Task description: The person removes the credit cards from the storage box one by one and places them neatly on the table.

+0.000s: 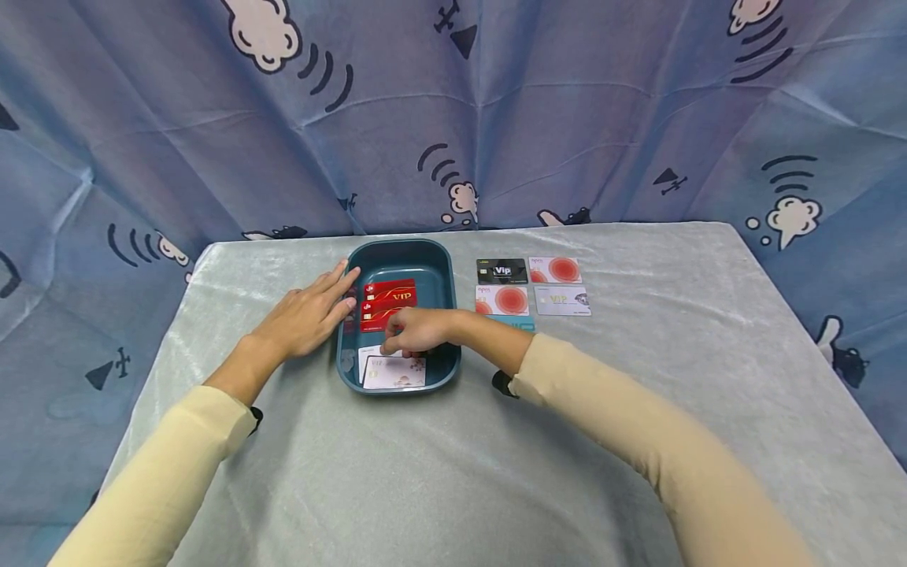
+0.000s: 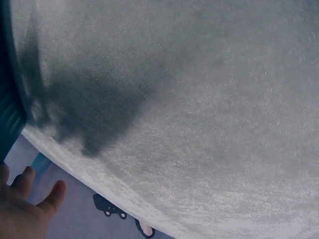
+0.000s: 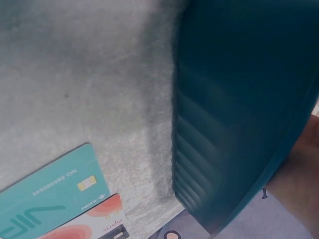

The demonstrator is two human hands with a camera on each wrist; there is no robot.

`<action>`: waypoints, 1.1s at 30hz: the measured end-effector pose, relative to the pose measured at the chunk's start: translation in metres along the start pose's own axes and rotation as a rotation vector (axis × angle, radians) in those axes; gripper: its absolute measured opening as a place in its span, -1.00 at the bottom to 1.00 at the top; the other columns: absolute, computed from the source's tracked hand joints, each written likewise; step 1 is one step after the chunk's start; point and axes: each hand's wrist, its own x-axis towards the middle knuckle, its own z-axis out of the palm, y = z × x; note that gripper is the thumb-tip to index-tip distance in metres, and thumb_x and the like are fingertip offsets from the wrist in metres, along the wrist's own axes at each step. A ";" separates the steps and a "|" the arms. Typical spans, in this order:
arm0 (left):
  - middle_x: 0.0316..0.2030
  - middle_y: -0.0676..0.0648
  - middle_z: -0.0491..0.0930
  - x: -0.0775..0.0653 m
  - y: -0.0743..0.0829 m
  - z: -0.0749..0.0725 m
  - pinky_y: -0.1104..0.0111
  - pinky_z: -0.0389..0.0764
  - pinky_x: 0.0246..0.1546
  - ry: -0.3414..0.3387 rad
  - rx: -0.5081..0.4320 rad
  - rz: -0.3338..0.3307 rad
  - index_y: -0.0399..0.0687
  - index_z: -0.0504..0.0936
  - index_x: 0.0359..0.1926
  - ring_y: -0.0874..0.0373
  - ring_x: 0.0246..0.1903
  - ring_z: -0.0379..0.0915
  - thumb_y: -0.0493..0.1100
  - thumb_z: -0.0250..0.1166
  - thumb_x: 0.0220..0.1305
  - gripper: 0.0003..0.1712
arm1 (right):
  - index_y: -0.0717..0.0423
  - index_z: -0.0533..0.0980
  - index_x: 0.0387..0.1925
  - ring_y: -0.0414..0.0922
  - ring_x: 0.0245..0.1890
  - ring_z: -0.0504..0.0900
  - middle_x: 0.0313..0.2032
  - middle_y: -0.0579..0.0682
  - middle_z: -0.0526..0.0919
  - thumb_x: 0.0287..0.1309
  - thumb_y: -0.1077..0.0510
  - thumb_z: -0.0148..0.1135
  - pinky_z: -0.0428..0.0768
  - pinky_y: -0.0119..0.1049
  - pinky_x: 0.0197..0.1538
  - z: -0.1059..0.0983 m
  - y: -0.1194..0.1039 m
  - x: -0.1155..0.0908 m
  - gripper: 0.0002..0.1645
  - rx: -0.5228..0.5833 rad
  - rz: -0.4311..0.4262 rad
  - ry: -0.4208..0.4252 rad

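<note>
Your right hand [image 1: 414, 332] is down inside the teal tray [image 1: 439, 264], fingers curled with the fingertips pinching the far edge of a white card [image 1: 394, 372] that lies at the near end of the tray; a second pale card edge peeks out from under its left side. Just beyond your knuckles, in the far half of the tray, two red VIP cards [image 1: 386, 303] lie overlapped, flat on the tray floor. Your left hand [image 1: 306, 316] rests on the table [image 1: 453, 457] against the tray's left wall, fingers straight and spread, the fingertips reaching the rim near its far left corner; it holds nothing. The tray sits on the far middle part of the table, which is covered in a grey velvety cloth. To the right of the tray, well clear of it, four cards lie in a tidy grid: a black VIP card [image 1: 501, 271] far left, a card with a red circle [image 1: 555, 269] far right, a second red-circle card [image 1: 501, 300] near left and a silver VIP card [image 1: 563, 300] near right. A teal card [image 1: 512, 321] sits just near of the grid, partly hidden by your right forearm; your right wrist view shows it beside the tray's outer wall. A blue cartoon-printed curtain [image 1: 453, 118] hangs behind and around the table.
</note>
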 end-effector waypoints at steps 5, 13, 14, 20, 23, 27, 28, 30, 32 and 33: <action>0.58 -0.09 -0.18 0.000 0.001 -0.001 -0.26 0.16 0.30 -0.008 0.002 -0.009 0.08 -0.06 0.60 -0.16 0.51 -0.09 0.13 -0.15 0.58 -0.30 | 0.18 0.48 -0.05 -0.03 -0.30 0.55 -0.26 0.14 0.60 0.37 0.03 0.17 0.55 -0.23 -0.17 0.000 -0.001 0.000 -0.70 0.006 0.006 0.001; 0.58 -0.08 -0.18 0.001 0.001 0.001 -0.27 0.15 0.30 -0.013 -0.001 -0.026 0.10 -0.06 0.60 -0.14 0.51 -0.09 0.13 -0.11 0.57 -0.29 | 0.22 0.49 0.04 -0.04 -0.28 0.55 -0.23 0.14 0.60 0.35 0.08 0.22 0.61 -0.22 -0.17 -0.003 -0.003 -0.004 -0.65 0.003 0.012 0.015; 0.58 -0.08 -0.18 0.002 0.001 0.001 -0.28 0.15 0.30 -0.014 -0.002 -0.029 0.10 -0.06 0.60 -0.14 0.51 -0.10 0.13 -0.11 0.57 -0.29 | 0.23 0.49 0.07 -0.04 -0.27 0.55 -0.20 0.13 0.59 0.33 0.12 0.23 0.63 -0.23 -0.16 -0.003 -0.004 -0.004 -0.63 0.000 0.012 0.017; 0.58 -0.08 -0.17 0.002 0.000 0.001 -0.28 0.15 0.30 -0.013 -0.001 -0.027 0.09 -0.05 0.60 -0.15 0.51 -0.08 0.13 -0.12 0.57 -0.29 | 0.27 0.47 0.15 -0.06 -0.33 0.56 -0.19 0.10 0.58 0.25 0.32 0.26 0.63 -0.29 -0.15 -0.005 -0.004 -0.008 -0.57 -0.035 0.005 0.003; 0.58 -0.08 -0.17 0.002 0.001 0.001 -0.28 0.15 0.30 -0.011 0.000 -0.027 0.09 -0.05 0.60 -0.15 0.51 -0.08 0.13 -0.12 0.57 -0.29 | 0.27 0.51 0.10 -0.08 -0.35 0.56 -0.23 0.11 0.59 0.23 0.36 0.25 0.63 -0.31 -0.18 -0.006 -0.004 -0.010 -0.61 -0.041 0.005 -0.013; 0.58 -0.08 -0.17 0.001 0.001 0.001 -0.28 0.15 0.30 -0.007 -0.001 -0.024 0.08 -0.05 0.60 -0.14 0.51 -0.09 0.13 -0.11 0.57 -0.29 | 0.28 0.57 -0.03 -0.09 -0.38 0.56 -0.26 0.11 0.58 0.21 0.40 0.24 0.64 -0.33 -0.22 -0.006 -0.005 -0.013 -0.73 -0.043 0.015 -0.033; 0.58 -0.08 -0.17 0.001 0.001 0.001 -0.28 0.15 0.30 -0.007 -0.003 -0.024 0.09 -0.05 0.60 -0.14 0.51 -0.09 0.13 -0.11 0.57 -0.29 | 0.29 0.57 -0.07 -0.09 -0.40 0.56 -0.28 0.10 0.57 0.21 0.41 0.24 0.64 -0.34 -0.23 -0.006 -0.005 -0.013 -0.76 -0.045 0.015 -0.039; 0.58 -0.07 -0.17 0.000 0.001 0.001 -0.28 0.15 0.30 -0.006 -0.006 -0.025 0.09 -0.05 0.60 -0.13 0.51 -0.09 0.13 -0.12 0.57 -0.29 | 0.29 0.58 -0.13 -0.09 -0.42 0.56 -0.30 0.10 0.56 0.20 0.42 0.24 0.64 -0.34 -0.25 -0.007 -0.005 -0.014 -0.81 -0.052 0.008 -0.048; 0.58 -0.07 -0.18 0.000 0.001 0.001 -0.28 0.14 0.30 -0.007 -0.009 -0.027 0.09 -0.05 0.60 -0.13 0.51 -0.10 0.13 -0.12 0.57 -0.29 | 0.30 0.58 -0.16 -0.09 -0.41 0.56 -0.31 0.10 0.56 0.20 0.42 0.24 0.64 -0.34 -0.25 -0.007 -0.006 -0.015 -0.84 -0.065 0.001 -0.054; 0.58 -0.07 -0.18 0.000 0.001 0.001 -0.28 0.14 0.30 -0.008 -0.010 -0.028 0.10 -0.05 0.60 -0.13 0.51 -0.10 0.13 -0.12 0.57 -0.29 | 0.30 0.59 -0.17 -0.09 -0.40 0.56 -0.31 0.10 0.56 0.20 0.42 0.24 0.64 -0.34 -0.25 -0.008 -0.007 -0.015 -0.84 -0.072 -0.003 -0.056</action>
